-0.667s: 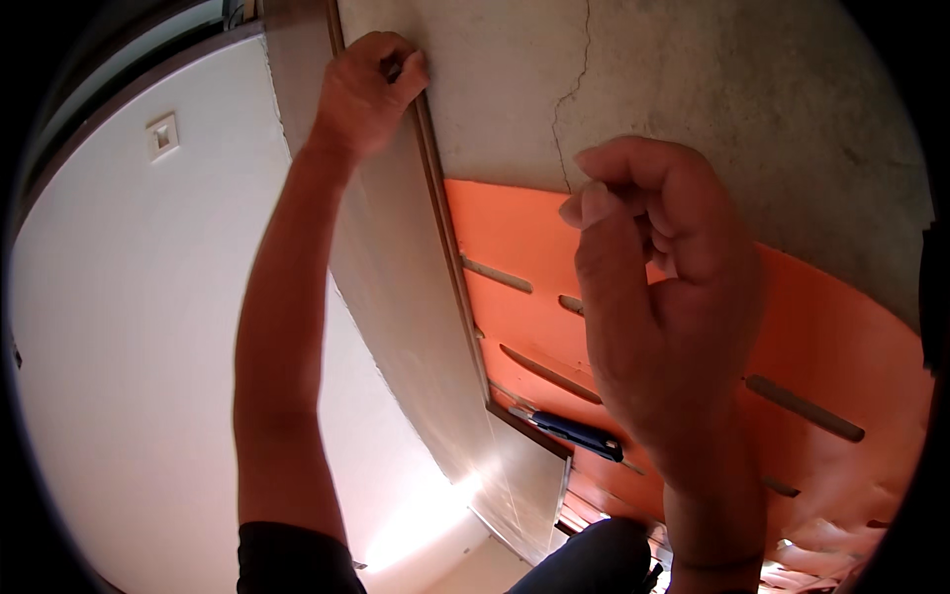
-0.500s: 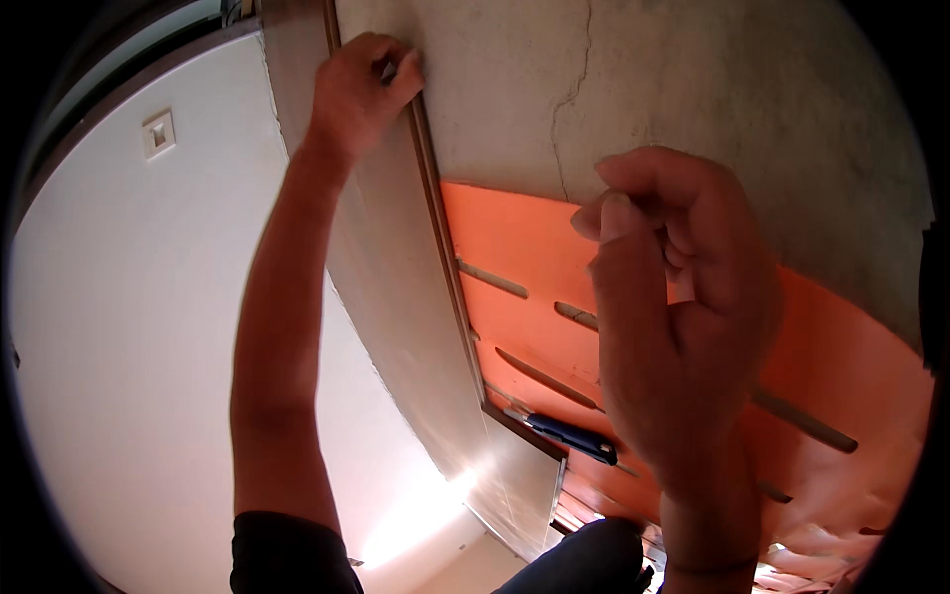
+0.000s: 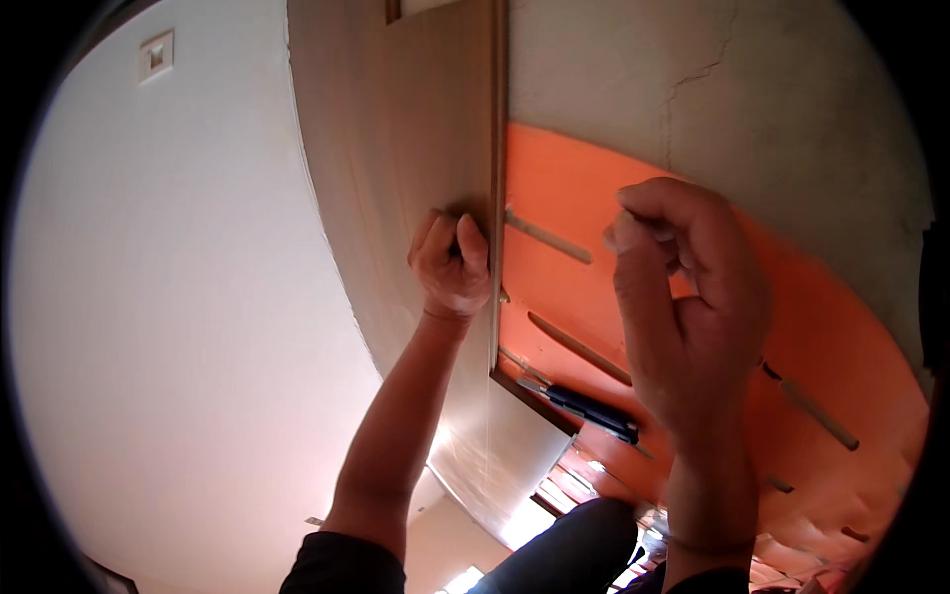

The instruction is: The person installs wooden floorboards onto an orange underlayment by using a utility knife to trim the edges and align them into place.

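My left hand [image 3: 450,262] is closed in a fist against the brown wood-look floor plank [image 3: 386,129], close to its right edge; I see nothing in it. Over the orange perforated sheet [image 3: 564,178] hovers my right hand [image 3: 698,287]. Its thumb and index finger are pinched and the other fingers curl in; whatever they might hold is hidden. A dark blue utility knife [image 3: 594,411] lies on the sheet below the right hand, near a corner of the planks.
Bare grey concrete [image 3: 811,148] with a crack lies beyond the sheet. A white wall [image 3: 178,297] with a switch plate [image 3: 155,56] rises on the left. My dark-clothed knee [image 3: 569,544] is at the lower edge. Several slots cut through the sheet.
My left hand has come back from the plank's far edge to a nearer spot on the plank, now in a fist. My right hand stays raised, its fingers still pinched. The view has shifted.
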Tool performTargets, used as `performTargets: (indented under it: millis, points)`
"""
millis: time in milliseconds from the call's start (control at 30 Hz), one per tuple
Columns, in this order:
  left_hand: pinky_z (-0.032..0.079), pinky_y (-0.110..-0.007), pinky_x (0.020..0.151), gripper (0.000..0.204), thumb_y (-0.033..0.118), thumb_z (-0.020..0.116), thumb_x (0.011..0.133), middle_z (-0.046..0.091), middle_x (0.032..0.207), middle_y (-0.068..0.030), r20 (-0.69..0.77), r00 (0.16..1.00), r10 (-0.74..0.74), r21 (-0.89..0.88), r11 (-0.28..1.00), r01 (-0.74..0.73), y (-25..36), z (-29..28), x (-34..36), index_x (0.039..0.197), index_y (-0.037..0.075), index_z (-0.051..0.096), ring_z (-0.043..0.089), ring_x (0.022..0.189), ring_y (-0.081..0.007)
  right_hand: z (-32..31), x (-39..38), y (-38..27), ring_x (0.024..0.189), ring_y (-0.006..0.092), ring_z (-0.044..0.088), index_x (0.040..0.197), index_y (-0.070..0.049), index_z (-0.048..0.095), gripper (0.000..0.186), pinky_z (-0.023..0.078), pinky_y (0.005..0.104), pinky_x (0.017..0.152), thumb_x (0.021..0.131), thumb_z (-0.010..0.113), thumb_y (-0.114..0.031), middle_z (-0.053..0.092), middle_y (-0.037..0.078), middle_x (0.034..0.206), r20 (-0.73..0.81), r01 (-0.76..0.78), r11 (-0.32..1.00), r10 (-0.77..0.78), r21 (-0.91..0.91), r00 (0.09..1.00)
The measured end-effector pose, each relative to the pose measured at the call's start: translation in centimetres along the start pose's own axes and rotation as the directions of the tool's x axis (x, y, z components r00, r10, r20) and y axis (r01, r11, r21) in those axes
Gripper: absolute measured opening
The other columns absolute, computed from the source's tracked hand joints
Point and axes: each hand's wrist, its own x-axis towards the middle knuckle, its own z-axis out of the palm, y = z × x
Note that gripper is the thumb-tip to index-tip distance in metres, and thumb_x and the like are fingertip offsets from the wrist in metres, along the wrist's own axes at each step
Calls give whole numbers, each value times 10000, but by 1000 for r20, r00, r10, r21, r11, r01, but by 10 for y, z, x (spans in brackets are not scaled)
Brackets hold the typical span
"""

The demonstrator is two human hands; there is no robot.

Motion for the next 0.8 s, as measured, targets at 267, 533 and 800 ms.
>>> performTargets:
  millis: [267,533,800]
  points:
    - [446,-443,548,327,186,649,974,547,685,-132,-1,993,-120,-48,992,120,-5,-7,1,699,63,523,556,610,-344,68,-50,30,774,121,661,1202,27,611,254,522,265,708,971,625,-79,654,137,853,361,-208,926,319,-314,876]
    - [496,-435,566,250,203,678,921,575,703,-67,-32,993,-111,-56,992,110,-8,-10,3,706,103,599,602,665,-298,125,-110,70,1040,378,659,1271,41,514,346,524,417,878,926,493,27,615,250,1263,198,-258,930,314,-262,929]
    - [496,-455,568,267,243,667,937,585,704,-81,-61,989,-135,-124,984,126,-5,-7,1,717,104,608,610,658,-326,158,-135,68,1190,422,586,1137,30,445,227,482,396,928,929,399,107,514,240,1474,69,-139,942,167,-306,984]
